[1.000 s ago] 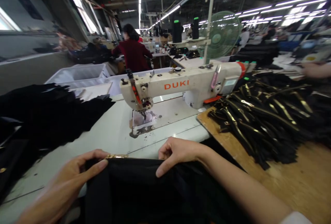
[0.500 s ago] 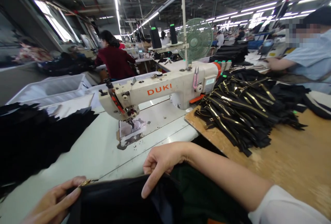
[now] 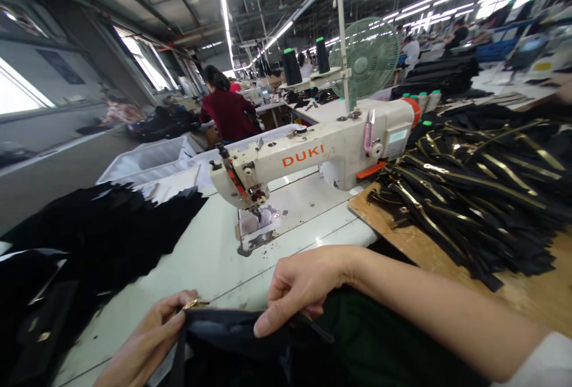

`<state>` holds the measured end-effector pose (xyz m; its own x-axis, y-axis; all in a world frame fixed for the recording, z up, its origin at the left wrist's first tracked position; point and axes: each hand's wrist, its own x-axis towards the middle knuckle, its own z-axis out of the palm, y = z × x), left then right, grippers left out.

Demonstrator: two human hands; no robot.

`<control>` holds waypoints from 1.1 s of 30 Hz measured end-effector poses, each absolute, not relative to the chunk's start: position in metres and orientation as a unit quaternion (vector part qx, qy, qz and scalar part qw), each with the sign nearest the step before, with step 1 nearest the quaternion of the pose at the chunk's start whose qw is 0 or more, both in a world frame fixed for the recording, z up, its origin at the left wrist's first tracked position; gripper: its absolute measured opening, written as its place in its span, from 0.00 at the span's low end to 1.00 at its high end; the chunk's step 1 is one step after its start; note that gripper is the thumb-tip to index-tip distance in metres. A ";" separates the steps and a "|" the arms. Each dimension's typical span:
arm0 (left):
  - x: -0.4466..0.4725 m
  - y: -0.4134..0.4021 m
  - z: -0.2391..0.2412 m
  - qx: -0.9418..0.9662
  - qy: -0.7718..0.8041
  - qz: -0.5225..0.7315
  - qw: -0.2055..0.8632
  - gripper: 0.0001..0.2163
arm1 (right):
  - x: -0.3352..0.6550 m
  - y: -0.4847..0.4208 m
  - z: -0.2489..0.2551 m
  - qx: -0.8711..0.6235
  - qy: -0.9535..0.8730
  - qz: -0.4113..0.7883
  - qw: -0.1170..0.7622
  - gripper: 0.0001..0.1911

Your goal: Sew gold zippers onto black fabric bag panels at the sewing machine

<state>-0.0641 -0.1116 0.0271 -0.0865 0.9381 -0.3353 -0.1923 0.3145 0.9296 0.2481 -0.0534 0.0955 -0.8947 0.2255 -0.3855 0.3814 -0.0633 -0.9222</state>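
Note:
My left hand (image 3: 156,330) is closed, thumb and fingers pinching the left end of a black fabric piece (image 3: 227,330) by a gold zipper pull (image 3: 194,303). My right hand (image 3: 308,286) grips the upper edge of the same piece, thumb on the near side and fingers curled behind. The edge runs nearly level between both hands, in front of the sewing machine (image 3: 290,161), whose needle area is apart from the fabric. Dark green cloth (image 3: 370,333) lies below my right forearm. The fabric's lower part is too dark to make out.
Black cut pieces (image 3: 111,232) are heaped on the left of the pale table (image 3: 179,274). Black zipper strips with gold teeth (image 3: 469,190) pile on a wooden board (image 3: 522,303) at right. Behind are a white bin (image 3: 138,164), a green fan (image 3: 364,59) and a person in maroon (image 3: 227,113).
My view has turned left, so the machine and piles appear further right. Both hands keep hold of the black fabric, and its left end is slightly higher in view.

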 end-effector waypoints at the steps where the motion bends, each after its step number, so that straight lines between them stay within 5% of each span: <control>1: -0.064 -0.111 0.026 0.357 0.545 0.483 0.585 0.16 | 0.247 -0.055 0.099 0.229 0.689 -0.685 0.064 0.26; 33: -0.084 -0.099 0.011 0.454 0.493 0.466 0.578 0.14 | 0.241 -0.069 0.102 0.266 0.688 -0.675 0.017 0.27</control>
<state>-0.0843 -0.0992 0.0106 0.0797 0.9861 -0.1459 -0.0905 0.1530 0.9841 0.2408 -0.0694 0.1025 -0.8582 0.3428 -0.3821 0.3889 -0.0516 -0.9198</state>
